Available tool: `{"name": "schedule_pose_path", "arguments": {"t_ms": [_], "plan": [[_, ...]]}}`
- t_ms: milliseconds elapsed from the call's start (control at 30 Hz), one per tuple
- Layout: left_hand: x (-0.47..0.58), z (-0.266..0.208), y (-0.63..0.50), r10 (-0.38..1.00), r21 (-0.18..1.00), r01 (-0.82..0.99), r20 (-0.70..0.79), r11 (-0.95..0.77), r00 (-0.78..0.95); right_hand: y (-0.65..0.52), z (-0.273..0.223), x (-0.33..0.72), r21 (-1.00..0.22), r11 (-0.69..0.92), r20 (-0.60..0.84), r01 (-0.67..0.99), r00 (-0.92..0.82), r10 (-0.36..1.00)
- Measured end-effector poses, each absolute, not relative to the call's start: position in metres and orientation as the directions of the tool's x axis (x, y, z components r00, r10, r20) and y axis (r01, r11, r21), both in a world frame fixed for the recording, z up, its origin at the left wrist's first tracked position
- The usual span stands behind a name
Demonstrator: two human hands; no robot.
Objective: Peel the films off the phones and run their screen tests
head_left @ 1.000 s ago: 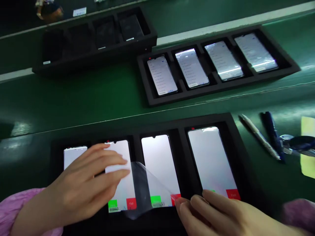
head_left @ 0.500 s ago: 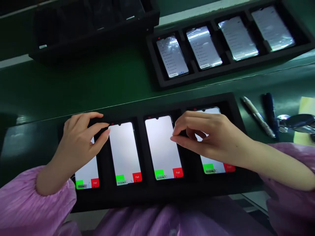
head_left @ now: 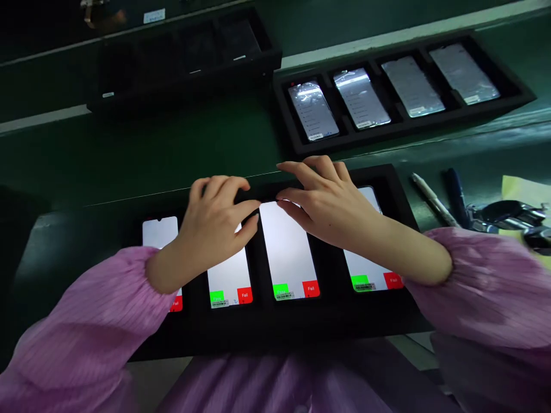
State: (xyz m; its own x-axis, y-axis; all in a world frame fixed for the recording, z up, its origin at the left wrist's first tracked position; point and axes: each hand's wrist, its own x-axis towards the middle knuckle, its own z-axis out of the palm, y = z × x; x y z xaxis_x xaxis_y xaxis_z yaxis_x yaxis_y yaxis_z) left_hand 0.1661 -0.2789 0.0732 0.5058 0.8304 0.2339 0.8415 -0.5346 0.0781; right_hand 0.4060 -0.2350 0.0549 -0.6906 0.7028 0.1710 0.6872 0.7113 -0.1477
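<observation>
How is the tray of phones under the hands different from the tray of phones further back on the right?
The near tray holds phones with blank white screens and green and red buttons; the far tray holds phones showing dim list-like screens. The left hand and right hand rest on the near one; nothing touches the far one. Both are black with four phones.

Your third phone (head_left: 287, 252) lies flat in the black tray (head_left: 275, 327), screen lit white with green and red buttons at its near end. The second phone (head_left: 230, 275) beside it looks the same.
</observation>
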Motion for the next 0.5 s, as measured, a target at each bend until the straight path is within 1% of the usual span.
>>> {"name": "schedule_pose_path", "arguments": {"t_ms": [100, 167, 200, 300, 367, 400, 467, 500], "plan": [[0.184, 0.063, -0.259, 0.845, 0.164, 0.829, 0.148, -0.534, 0.515, -0.236, 0.052, 0.411, -0.227, 0.675, 0.149, 0.702, -0.66, 0.737], [0.186, 0.058, -0.248, 0.845, 0.232, 0.812, 0.143, -0.535, 0.516, -0.238, 0.054, 0.421, -0.26, 0.672, 0.164, 0.693, -0.654, 0.738], [0.186, 0.056, -0.245, 0.844, 0.267, 0.801, 0.161, -0.536, 0.511, -0.24, 0.057, 0.427, -0.26, 0.679, 0.191, 0.687, -0.653, 0.733], [0.183, 0.062, -0.253, 0.824, 0.354, 0.744, 0.238, -0.567, 0.514, -0.254, 0.07, 0.445, -0.241, 0.722, 0.332, 0.649, -0.644, 0.69], [0.183, 0.074, -0.274, 0.774, 0.424, 0.655, 0.227, -0.625, 0.592, -0.272, 0.077, 0.456, -0.277, 0.785, 0.395, 0.554, -0.679, 0.619], [0.182, 0.082, -0.289, 0.728, 0.467, 0.588, 0.206, -0.66, 0.654, -0.282, 0.08, 0.46, -0.327, 0.818, 0.398, 0.473, -0.716, 0.573], [0.181, 0.098, -0.318, 0.596, 0.559, 0.453, 0.093, -0.694, 0.798, -0.304, 0.08, 0.466, -0.445, 0.85, 0.379, 0.282, -0.801, 0.464], [0.179, 0.105, -0.331, 0.55, 0.57, 0.425, 0.058, -0.704, 0.833, -0.313, 0.079, 0.468, -0.488, 0.851, 0.375, 0.196, -0.833, 0.407]]}}
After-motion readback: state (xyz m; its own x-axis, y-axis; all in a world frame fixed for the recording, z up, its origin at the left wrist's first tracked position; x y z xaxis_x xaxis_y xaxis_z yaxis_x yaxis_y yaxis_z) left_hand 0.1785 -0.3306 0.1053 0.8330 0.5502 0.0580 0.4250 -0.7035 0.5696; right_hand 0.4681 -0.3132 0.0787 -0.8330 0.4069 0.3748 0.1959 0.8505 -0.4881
